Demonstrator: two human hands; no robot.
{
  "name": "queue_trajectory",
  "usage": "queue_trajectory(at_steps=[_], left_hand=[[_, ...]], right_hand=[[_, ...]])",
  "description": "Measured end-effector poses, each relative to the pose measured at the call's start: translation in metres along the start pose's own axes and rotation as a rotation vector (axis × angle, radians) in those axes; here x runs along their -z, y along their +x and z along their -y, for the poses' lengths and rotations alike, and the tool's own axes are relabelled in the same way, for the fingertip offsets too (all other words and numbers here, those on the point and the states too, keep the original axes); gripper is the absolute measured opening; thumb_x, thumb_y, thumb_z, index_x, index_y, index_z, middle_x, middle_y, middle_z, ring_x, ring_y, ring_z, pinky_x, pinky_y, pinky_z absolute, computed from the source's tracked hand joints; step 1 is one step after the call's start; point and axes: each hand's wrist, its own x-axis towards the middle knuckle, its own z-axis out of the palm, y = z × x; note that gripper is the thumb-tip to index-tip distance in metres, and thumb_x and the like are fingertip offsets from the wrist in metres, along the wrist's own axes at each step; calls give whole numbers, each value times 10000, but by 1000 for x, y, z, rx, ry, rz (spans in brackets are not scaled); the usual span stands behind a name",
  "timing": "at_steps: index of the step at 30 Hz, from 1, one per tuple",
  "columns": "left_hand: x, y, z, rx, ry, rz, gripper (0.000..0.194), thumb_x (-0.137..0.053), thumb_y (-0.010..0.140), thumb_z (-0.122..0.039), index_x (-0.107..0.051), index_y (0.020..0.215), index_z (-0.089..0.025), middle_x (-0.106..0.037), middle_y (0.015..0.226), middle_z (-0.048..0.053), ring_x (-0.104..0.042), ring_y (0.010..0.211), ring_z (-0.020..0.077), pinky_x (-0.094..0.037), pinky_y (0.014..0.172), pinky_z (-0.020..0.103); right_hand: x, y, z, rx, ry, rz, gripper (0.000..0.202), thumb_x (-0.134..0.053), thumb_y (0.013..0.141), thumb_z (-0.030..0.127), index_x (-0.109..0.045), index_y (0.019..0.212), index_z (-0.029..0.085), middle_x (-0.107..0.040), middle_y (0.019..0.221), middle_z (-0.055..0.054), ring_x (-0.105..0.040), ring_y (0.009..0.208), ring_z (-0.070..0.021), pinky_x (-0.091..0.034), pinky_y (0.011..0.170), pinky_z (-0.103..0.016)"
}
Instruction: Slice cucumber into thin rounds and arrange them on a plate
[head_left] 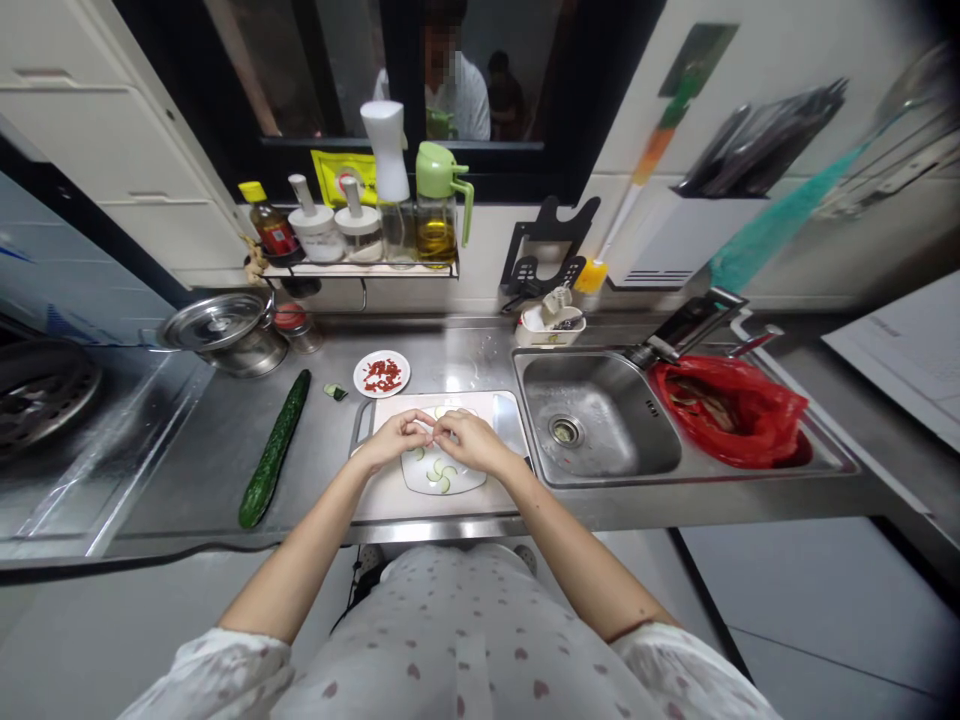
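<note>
Left hand (396, 440) and right hand (471, 440) are meeting, fingers curled, hold unclear. Slices (448, 471) are lying toward the plate's (469, 482) near edge.

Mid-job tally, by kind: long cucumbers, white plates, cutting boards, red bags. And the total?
Long dark-green cucumber: 1
White plates: 2, a round plate and a squarish dark-rimmed plate
Pale rectangular cutting board: 1
Red plastic bag: 1
Total: 5

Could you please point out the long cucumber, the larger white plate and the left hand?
Long cucumber (276, 450): head view, middle of its green skin.
Larger white plate (469, 479): head view, bare lower right part.
Left hand (394, 438): head view, its back.
</note>
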Motion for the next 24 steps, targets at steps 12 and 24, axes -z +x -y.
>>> queue_trajectory(at_steps=[12,24], left_hand=[[0,-7,53,39,487,-212,231,-633,709,-330,-636,892,-189,-598,662,-26,-522,589,111,-380,589,218],[-37,-10,49,188,897,-124,227,-567,758,-232,-641,972,-223,-677,785,4,-606,749,155,-393,677,229]], right_hand=[[-55,-43,-17,-428,46,17,85,-547,827,213,-625,800,193,-611,707,0,-525,656,-130,-287,578,-217],[-69,-47,-11,-527,-79,215,155,-482,871,230,-631,905,205,-666,889,-31,-549,780,-141,-274,604,-223]])
